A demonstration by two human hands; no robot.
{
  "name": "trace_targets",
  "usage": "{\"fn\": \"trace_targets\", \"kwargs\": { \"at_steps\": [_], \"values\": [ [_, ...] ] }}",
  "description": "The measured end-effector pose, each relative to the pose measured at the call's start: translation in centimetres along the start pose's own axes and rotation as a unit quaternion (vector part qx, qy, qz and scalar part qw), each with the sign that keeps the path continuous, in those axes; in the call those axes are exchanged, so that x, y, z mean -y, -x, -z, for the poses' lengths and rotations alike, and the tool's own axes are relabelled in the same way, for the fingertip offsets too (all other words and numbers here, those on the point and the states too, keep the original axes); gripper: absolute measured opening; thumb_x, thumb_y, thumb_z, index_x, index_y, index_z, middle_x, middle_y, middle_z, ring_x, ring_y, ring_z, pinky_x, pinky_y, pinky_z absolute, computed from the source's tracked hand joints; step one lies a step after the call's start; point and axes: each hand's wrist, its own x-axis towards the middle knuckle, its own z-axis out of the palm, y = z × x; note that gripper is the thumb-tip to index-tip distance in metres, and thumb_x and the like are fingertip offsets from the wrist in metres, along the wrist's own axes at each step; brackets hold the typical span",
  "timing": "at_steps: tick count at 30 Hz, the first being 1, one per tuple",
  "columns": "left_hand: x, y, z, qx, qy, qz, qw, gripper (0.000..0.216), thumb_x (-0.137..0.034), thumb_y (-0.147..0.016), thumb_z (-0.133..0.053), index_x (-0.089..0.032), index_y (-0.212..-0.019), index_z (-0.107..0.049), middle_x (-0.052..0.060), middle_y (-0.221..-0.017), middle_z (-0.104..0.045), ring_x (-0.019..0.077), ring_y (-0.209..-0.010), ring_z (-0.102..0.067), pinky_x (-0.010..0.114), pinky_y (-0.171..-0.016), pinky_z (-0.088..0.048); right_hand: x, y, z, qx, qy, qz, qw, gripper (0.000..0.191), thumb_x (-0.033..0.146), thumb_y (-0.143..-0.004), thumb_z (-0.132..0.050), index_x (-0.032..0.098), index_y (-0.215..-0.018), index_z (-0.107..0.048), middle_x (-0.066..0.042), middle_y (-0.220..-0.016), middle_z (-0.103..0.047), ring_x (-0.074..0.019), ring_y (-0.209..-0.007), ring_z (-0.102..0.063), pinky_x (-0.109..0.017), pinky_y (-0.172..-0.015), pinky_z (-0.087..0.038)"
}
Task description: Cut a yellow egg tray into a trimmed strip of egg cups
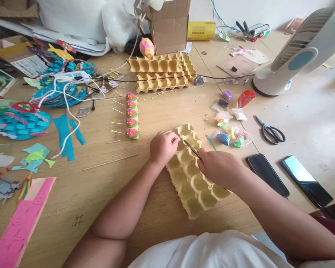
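A yellowish cardboard egg tray (194, 182) lies at an angle on the table before me. My left hand (163, 148) is closed at its upper left edge, thumb and fingers pinched together on the rim. My right hand (219, 167) rests over the tray's right side, its fingers wrapped round a tool with a narrow dark metal blade (191, 148). That blade points up and left, toward my left fingertips, over the upper cups. The palm hides most of the tool's handle; a little red shows.
Red-faced egg-carton caterpillars (131, 113) stand left of the tray, and cut carton pieces (159, 70) lie behind. Clay packets (223, 138), black-handled scissors (270, 132), two phones (268, 175) and a white fan (296, 56) are at right. Paper crafts (22, 123) and a white cable (68, 108) cover the left.
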Motion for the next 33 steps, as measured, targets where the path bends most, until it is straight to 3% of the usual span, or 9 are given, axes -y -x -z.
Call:
{"fn": "trace_targets", "kwargs": {
  "at_steps": [6, 18, 33],
  "values": [
    [0.0, -0.1, -0.1, -0.001, -0.003, 0.003, 1.0, 0.011, -0.027, -0.09, -0.066, -0.024, -0.082, -0.073, 0.003, -0.09, -0.077, 0.0233, -0.088, -0.066, 0.034, -0.072, -0.043, -0.1, -0.5, -0.1, -0.056, -0.046, -0.034, 0.997, 0.031, 0.038, -0.107, -0.035, 0.017, -0.113, -0.057, -0.008, -0.076, -0.073, -0.0276, -0.073, -0.074, -0.029, -0.053, -0.031],
    [0.0, -0.1, -0.1, -0.014, 0.001, -0.005, 1.0, 0.012, -0.027, -0.089, -0.067, -0.024, -0.079, -0.072, 0.002, -0.084, -0.075, 0.0226, -0.084, -0.064, 0.033, -0.069, -0.041, 0.9, -0.7, -0.3, -0.031, -0.044, -0.03, 0.998, 0.035, 0.035, -0.107, -0.032, 0.013, -0.119, -0.057, -0.012, -0.082, -0.074, -0.0322, -0.08, -0.076, -0.032, -0.058, -0.042],
    [0.0, -0.1, 0.0, 0.005, -0.006, -0.001, 1.0, 0.015, -0.027, -0.09, -0.064, -0.024, -0.077, -0.071, 0.004, -0.085, -0.075, 0.0234, -0.086, -0.064, 0.033, -0.071, -0.042, 1.6, -1.2, -0.4, -0.024, -0.047, -0.031, 0.998, 0.033, 0.031, -0.107, -0.031, 0.011, -0.12, -0.054, -0.014, -0.083, -0.074, -0.0272, -0.079, -0.076, -0.03, -0.058, -0.046]
  ]
}}
